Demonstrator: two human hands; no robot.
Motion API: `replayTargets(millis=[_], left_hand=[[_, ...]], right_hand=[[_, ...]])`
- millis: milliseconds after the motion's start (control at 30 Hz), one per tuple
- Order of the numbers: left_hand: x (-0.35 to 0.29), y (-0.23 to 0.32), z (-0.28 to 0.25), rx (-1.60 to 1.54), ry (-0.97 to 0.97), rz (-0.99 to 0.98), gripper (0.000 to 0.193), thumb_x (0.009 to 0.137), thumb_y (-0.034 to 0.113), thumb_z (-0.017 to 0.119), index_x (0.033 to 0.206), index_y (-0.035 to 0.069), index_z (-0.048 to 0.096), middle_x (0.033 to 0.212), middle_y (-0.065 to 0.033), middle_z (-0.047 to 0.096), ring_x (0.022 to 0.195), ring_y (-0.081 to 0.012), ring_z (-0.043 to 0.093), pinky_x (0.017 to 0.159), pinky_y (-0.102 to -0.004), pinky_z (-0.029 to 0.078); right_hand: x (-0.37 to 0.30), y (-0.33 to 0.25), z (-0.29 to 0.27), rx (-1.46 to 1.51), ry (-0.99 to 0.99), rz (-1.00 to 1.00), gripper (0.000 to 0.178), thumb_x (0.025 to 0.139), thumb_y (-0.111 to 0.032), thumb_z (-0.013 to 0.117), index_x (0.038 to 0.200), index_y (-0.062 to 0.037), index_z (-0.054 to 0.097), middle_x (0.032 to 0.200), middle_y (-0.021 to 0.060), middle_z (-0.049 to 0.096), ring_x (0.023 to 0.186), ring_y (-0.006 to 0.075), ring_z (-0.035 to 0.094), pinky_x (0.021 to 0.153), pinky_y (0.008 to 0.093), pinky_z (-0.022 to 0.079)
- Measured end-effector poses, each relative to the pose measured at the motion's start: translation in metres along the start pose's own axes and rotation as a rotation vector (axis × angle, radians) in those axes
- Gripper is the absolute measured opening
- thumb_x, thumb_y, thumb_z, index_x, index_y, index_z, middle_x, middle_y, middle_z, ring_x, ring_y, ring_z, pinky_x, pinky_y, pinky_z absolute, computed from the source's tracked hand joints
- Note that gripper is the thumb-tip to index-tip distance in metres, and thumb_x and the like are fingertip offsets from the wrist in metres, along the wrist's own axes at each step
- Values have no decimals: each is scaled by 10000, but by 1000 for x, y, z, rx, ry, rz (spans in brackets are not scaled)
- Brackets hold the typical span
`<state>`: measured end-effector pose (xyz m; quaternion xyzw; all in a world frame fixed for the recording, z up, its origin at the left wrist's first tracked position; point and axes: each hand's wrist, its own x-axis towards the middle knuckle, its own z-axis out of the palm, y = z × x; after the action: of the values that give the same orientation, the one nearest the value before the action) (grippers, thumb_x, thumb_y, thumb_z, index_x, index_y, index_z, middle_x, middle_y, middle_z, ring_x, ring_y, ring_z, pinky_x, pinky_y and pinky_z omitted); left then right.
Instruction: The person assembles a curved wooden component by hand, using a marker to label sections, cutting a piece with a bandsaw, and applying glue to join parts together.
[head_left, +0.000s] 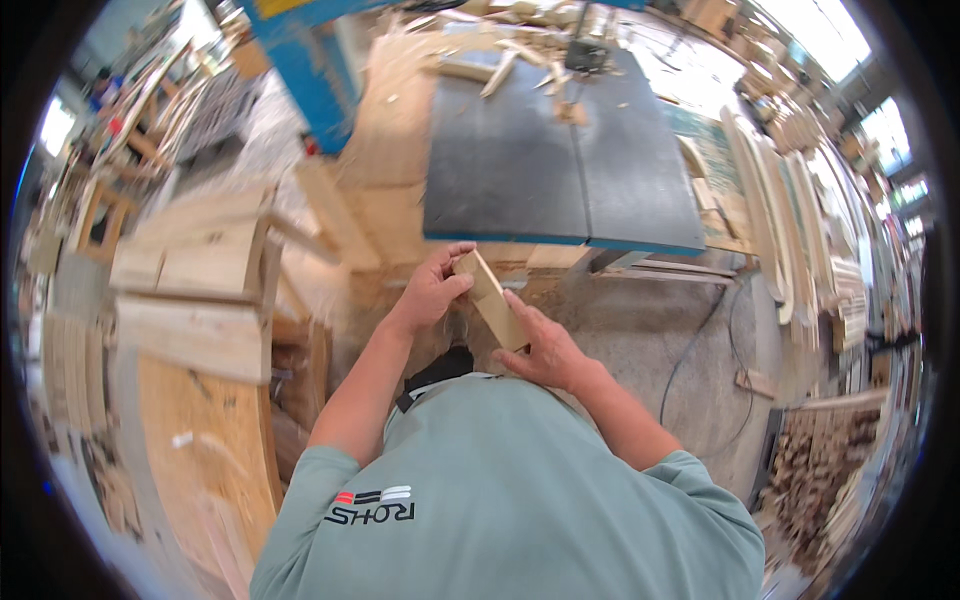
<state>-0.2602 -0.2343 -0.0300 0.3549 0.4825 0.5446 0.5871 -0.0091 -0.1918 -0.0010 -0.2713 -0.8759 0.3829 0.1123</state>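
A short, pale wooden block [492, 303] is held between my two hands in front of my body, just short of the dark machine table. My left hand [441, 287] grips its far left end, with the thumb on the near side and the fingers at the far end. Around the near right end my right hand [542, 342] is closed, thumb beneath and fingers along the side. The block lies aslant, from far left to near right. Beyond it stands the bandsaw table [510, 190], a dark flat top with a slot and blue edge.
Offcuts [497, 72] lie at the table's back, near the blade guard [587, 55]. A blue machine column [318, 85] rises at far left. Stacked boards [190, 260] stand to my left. A cable [735, 350] loops over the floor at right, near a pile of wood pieces [825, 470].
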Motion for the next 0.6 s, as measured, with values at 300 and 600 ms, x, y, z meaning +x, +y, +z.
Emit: replayTargets(millis=[300,600], left_hand=[[177,1,40,22,-148,-146,634,990,141,605,1541,21,317,1146,-79,638,1006,-153,637,849,-339,569],[254,-8,66,169,-61,-279,810,989,173,646,1615,73,142,962,-122,684,785,-164,663,635,-315,580]], right_hand=[[60,49,-39,631,388,357,825,912,-181,696,1587,-11,252,1160,125,633,840,149,639,711,293,549],[157,126,-60,960,639,517,704,995,-168,631,1579,-10,271,911,46,645,722,90,599,610,258,531]])
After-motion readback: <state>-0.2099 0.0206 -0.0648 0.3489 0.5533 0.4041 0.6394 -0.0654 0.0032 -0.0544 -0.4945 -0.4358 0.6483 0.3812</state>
